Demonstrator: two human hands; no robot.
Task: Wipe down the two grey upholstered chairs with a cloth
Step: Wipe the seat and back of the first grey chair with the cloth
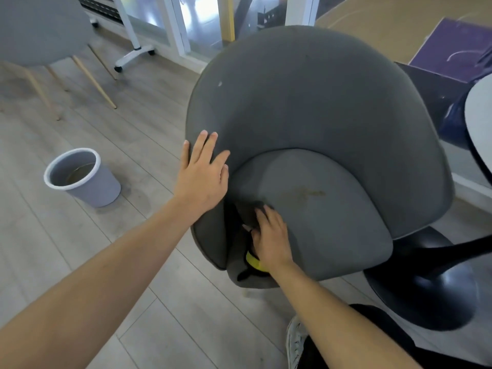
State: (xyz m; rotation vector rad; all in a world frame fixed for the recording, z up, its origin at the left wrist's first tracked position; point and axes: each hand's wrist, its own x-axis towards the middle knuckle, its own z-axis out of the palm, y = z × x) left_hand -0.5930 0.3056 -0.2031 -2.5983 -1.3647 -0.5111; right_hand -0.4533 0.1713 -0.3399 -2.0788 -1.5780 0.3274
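Grey chair (319, 102) on wood floor (149, 129): left hand (203, 174) flat, right hand (271, 241) gripping cloth (249, 212).

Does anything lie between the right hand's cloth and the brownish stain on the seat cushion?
Nothing visible does. Bare seat cushion runs from the right hand and cloth to the stain; the left hand rests on the chair rim, off that path.

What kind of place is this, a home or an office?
Likely an office or meeting area, not certain: a wheeled stand by glass panels, a black pedestal base, and a waste bin near the grey chair.
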